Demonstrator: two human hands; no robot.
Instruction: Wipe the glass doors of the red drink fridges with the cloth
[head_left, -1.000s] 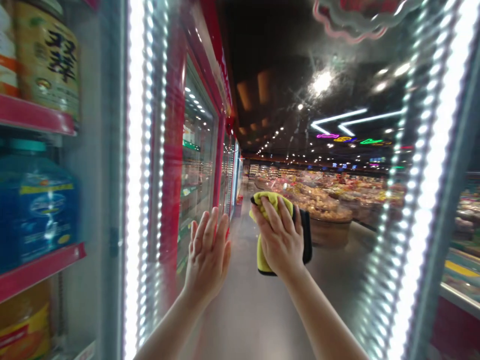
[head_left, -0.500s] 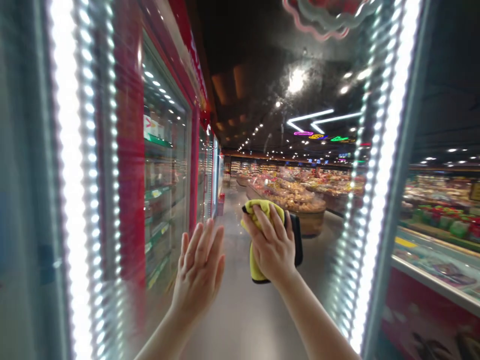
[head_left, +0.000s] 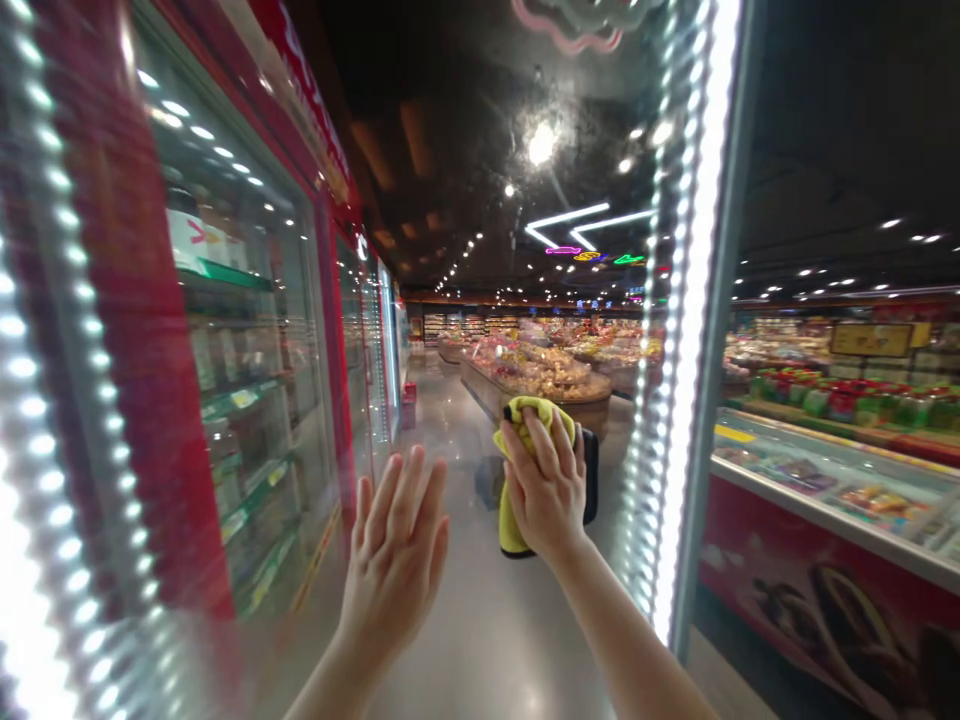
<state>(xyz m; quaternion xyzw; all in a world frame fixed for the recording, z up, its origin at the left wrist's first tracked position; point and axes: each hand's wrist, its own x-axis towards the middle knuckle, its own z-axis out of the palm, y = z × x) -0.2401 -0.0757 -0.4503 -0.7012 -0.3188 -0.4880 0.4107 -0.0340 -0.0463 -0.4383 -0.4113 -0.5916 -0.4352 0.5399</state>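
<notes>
Flat against the glass door (head_left: 465, 620), or very near it, my left hand (head_left: 394, 560) is raised with its fingers stretched out and holds nothing. To its right, my right hand (head_left: 546, 490) is spread over a folded yellow cloth (head_left: 516, 525) with black edging. The fingers press the cloth to the glass, and a dark flap of it (head_left: 591, 480) sticks out on the right. Strips of bright LED lights (head_left: 686, 330) run up the door on both sides. Smears show on the upper part of the glass.
Red-framed display coolers (head_left: 337, 350) with stocked shelves line the left side. Through the glass, a produce stand (head_left: 570, 395) stands along the aisle. On the right is a low chest freezer (head_left: 825, 510) holding packaged goods, with green and red packs behind it.
The view has swung to the right, so the door's frame and lights sit further left. Both hands keep nearly the same place in view; the cloth stays under my right hand.
</notes>
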